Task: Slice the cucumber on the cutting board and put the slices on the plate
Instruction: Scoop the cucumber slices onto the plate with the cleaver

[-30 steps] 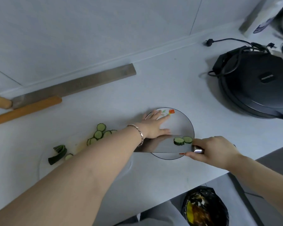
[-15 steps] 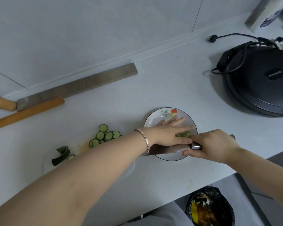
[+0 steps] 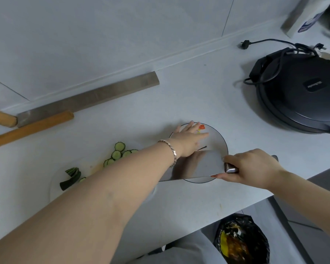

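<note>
A white plate (image 3: 220,138) with a dark rim and a red flower stands mid-counter. My left hand (image 3: 189,141) lies flat on its left half, fingers apart, against the upper edge of a broad cleaver blade (image 3: 198,164). My right hand (image 3: 255,166) is shut on the cleaver's handle and holds the blade nearly flat over the plate's near half. No slices show on the plate; hand and blade hide that spot. Several cucumber slices (image 3: 119,151) lie on the clear cutting board (image 3: 55,180) at left, with dark cucumber end pieces (image 3: 71,178).
A black electric griddle (image 3: 301,96) with its cord sits at the right. A long metal bar (image 3: 88,98) and wooden sticks (image 3: 31,128) lie along the back left. Below the counter's front edge stands a black-bagged bin (image 3: 240,242).
Two slices lay on the blade near its handle end. My left hand swept across them toward the plate's far side; the slices are now out of sight and the blade is bare.
</note>
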A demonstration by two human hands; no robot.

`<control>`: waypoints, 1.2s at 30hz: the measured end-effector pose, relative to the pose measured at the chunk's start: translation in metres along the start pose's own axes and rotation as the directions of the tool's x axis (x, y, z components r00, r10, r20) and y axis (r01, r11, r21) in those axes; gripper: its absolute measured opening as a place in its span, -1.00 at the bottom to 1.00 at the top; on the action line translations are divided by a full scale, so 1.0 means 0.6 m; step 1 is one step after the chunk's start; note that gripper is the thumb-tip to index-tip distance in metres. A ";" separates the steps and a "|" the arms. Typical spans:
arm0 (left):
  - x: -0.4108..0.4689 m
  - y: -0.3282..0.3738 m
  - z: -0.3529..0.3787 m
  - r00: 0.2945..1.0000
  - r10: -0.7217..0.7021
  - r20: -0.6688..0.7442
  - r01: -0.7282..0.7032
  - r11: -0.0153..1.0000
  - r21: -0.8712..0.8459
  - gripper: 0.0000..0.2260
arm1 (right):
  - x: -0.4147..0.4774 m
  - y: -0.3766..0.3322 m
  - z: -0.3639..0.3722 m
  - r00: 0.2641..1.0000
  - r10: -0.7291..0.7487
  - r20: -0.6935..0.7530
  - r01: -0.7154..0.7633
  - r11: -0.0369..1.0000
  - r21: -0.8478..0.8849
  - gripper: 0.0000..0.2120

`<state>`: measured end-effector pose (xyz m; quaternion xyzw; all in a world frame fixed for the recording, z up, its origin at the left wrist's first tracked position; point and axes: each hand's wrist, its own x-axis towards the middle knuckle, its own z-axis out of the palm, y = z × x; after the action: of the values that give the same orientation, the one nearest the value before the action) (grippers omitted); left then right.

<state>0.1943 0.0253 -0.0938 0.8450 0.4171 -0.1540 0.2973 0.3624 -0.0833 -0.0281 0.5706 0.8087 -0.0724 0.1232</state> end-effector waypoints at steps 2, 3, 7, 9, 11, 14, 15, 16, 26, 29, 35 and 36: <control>-0.012 -0.008 -0.013 0.996 0.004 -0.086 -0.004 1.000 -0.004 -0.60 | -0.002 -0.001 0.001 0.999 0.014 0.039 -0.013 1.000 -0.027 -0.56; -0.019 -0.010 -0.018 0.994 0.021 -0.110 -0.025 0.999 -0.039 -0.59 | -0.003 0.001 0.000 0.997 0.041 0.067 -0.040 0.999 -0.016 -0.57; -0.045 -0.028 -0.012 0.999 0.013 0.051 -0.013 1.000 -0.005 -0.49 | 0.004 -0.002 0.004 0.992 0.073 0.099 -0.077 0.997 0.032 -0.58; -0.051 -0.049 -0.004 0.991 -0.122 0.061 0.121 0.992 0.025 -0.51 | 0.002 -0.002 0.002 0.994 0.072 0.077 -0.073 0.997 0.015 -0.58; -0.065 -0.067 -0.009 0.980 -0.201 0.006 0.201 0.980 0.015 -0.52 | 0.000 -0.005 0.001 0.995 0.078 0.067 -0.079 0.997 0.007 -0.57; -0.107 -0.086 -0.045 0.962 -0.204 -0.180 0.196 0.979 -0.062 -0.59 | 0.002 -0.015 0.007 0.983 0.141 0.121 -0.157 0.978 0.135 -0.59; -0.126 -0.095 -0.059 0.933 -0.229 -0.279 0.192 0.969 -0.153 -0.63 | 0.004 -0.023 0.012 0.972 0.180 0.152 -0.210 0.953 0.217 -0.61; -0.146 -0.105 -0.072 0.885 -0.282 -0.370 0.186 0.943 -0.275 -0.67 | 0.006 -0.033 0.017 0.957 0.229 0.180 -0.278 0.902 0.331 -0.63; -0.304 -0.184 0.097 0.636 -0.621 -0.459 0.336 0.758 -0.560 -0.51 | 0.041 -0.207 0.078 0.805 0.311 0.504 -0.506 -0.083 0.859 -0.56; -0.298 -0.175 0.142 0.651 -0.614 -0.447 0.389 0.775 -0.498 -0.40 | 0.040 -0.228 0.098 0.806 0.302 0.509 -0.523 -0.038 0.851 -0.51; -0.258 -0.163 0.161 0.645 -0.669 -0.370 0.457 0.726 -0.514 -0.38 | 0.042 -0.241 0.125 0.813 0.300 0.498 -0.530 0.028 0.848 -0.50; -0.253 -0.164 0.164 0.646 -0.677 -0.354 0.469 0.717 -0.515 -0.38 | 0.042 -0.241 0.127 0.813 0.302 0.497 -0.527 0.019 0.850 -0.51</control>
<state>0.0230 -0.0830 -0.1296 0.5987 0.7526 0.0756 0.2636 0.2270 -0.1290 -0.1120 0.7129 0.3489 -0.5801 -0.1832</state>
